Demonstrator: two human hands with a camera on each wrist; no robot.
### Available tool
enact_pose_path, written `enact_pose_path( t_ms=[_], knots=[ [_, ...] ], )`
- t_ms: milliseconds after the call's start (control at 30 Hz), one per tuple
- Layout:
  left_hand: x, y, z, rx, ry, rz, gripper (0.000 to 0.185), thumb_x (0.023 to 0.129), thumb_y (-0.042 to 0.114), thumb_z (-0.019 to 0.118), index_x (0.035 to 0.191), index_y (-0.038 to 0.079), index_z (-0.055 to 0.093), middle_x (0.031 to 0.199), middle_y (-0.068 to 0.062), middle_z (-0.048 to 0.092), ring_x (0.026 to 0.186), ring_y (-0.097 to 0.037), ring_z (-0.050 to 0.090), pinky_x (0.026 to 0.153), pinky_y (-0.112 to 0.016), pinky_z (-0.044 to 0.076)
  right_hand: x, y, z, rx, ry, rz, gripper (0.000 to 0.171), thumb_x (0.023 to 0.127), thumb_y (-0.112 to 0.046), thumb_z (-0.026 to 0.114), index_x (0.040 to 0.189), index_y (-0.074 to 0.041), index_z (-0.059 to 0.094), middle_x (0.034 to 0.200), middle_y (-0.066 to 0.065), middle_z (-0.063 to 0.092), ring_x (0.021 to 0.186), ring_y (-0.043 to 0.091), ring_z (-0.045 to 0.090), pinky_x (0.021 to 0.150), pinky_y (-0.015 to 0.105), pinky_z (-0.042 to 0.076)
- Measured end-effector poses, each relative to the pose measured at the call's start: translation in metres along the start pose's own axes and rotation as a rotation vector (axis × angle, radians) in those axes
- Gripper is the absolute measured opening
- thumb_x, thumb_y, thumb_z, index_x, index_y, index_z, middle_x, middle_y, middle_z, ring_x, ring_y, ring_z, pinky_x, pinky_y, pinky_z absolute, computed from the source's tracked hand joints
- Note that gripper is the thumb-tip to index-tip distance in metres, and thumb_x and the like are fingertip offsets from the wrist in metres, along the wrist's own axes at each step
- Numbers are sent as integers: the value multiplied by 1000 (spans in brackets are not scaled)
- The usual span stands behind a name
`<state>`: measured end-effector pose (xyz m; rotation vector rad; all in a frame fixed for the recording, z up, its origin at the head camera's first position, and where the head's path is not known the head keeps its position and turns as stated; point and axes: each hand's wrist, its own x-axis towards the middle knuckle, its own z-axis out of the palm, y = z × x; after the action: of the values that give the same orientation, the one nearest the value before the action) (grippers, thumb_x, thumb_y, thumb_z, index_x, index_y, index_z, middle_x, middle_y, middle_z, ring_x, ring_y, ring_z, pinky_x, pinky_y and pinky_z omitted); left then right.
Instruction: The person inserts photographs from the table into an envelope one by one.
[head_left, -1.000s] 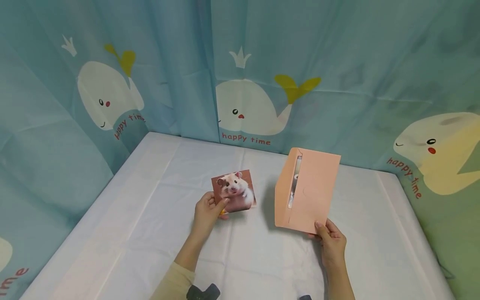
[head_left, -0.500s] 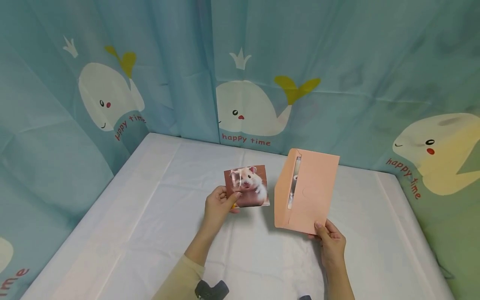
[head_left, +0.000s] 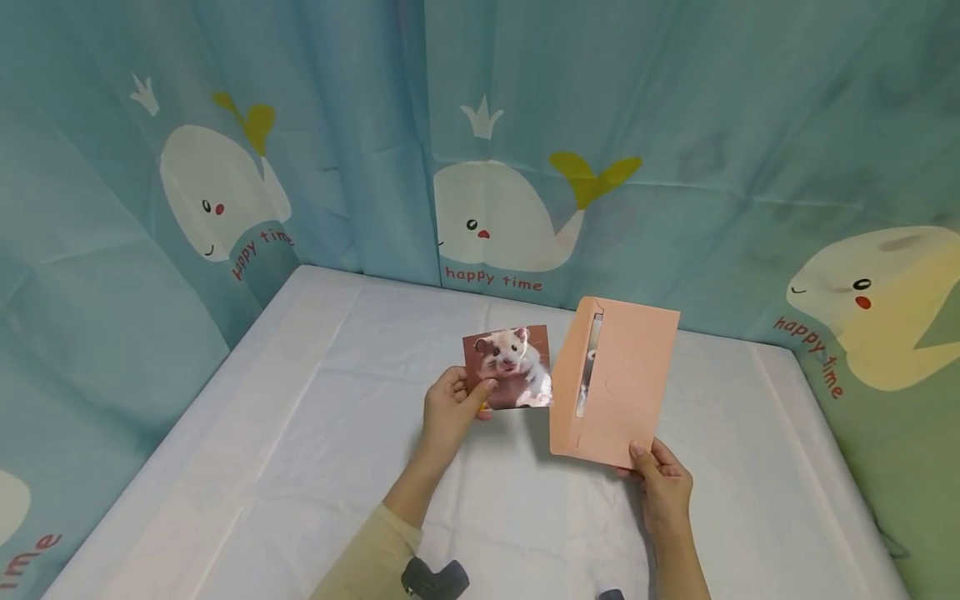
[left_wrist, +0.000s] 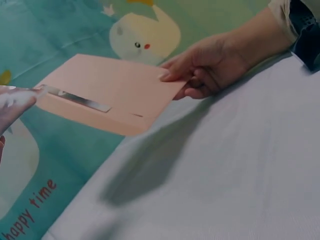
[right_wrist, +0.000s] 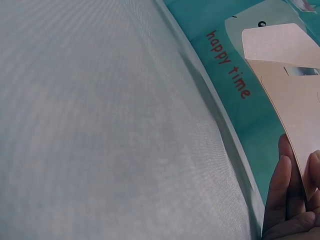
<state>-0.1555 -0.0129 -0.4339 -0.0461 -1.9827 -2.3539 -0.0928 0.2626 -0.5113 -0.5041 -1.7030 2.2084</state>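
Left hand point(head_left: 450, 408) pinches the hamster photo point(head_left: 508, 367) at its lower left corner, thumb on the printed face and the other fingers behind. The photo extends up and to the right from that grip, held above the table point(head_left: 300, 433) and touching nothing else.

Right hand point(head_left: 663, 487) grips the pink envelope point(head_left: 618, 383) at its bottom corner, thumb on the front face and fingers behind. From that grip the envelope rises up and slightly left, long axis near vertical. Its open side faces left, toward the photo, with the flap point(head_left: 567, 367) folded outward along that edge. In the left wrist view the envelope point(left_wrist: 107, 92) shows the same corner hold by the right hand point(left_wrist: 210, 67).

A pale strip, apparently another print point(head_left: 588, 371), shows inside the slot.

Key relation: the photo's right edge is just beside the flap, nearly level with the slot's middle; I cannot tell whether they touch. The slot lies directly right of the left-hand grip. Photo's long axis runs roughly horizontal, so it points into the opening. The left hand is the nearer one to the gap.

Whale-print curtain point(head_left: 510, 208) stands behind.
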Motion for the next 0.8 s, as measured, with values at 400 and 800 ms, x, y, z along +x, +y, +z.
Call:
enact_pose_path(
  t_ms=[400, 800],
  knots=[
    [-9, 20, 22, 91, -36, 13, 19, 87, 5, 67, 94, -8, 57, 77, -23, 65, 54, -6, 56, 47, -17, 49, 0, -1, 1, 18, 7, 17, 26, 89, 2, 61, 91, -22, 72, 72, -3, 71, 55, 10, 65, 52, 21, 54],
    [-14, 26, 40, 128, -62, 157, 13, 86, -5, 63, 92, -13, 55, 82, -28, 66, 68, -37, 66, 58, -30, 57, 0, 0, 0, 58, -37, -13, 27, 89, 4, 60, 92, -19, 72, 74, -3, 72, 55, 10, 66, 52, 21, 54]
  ],
)
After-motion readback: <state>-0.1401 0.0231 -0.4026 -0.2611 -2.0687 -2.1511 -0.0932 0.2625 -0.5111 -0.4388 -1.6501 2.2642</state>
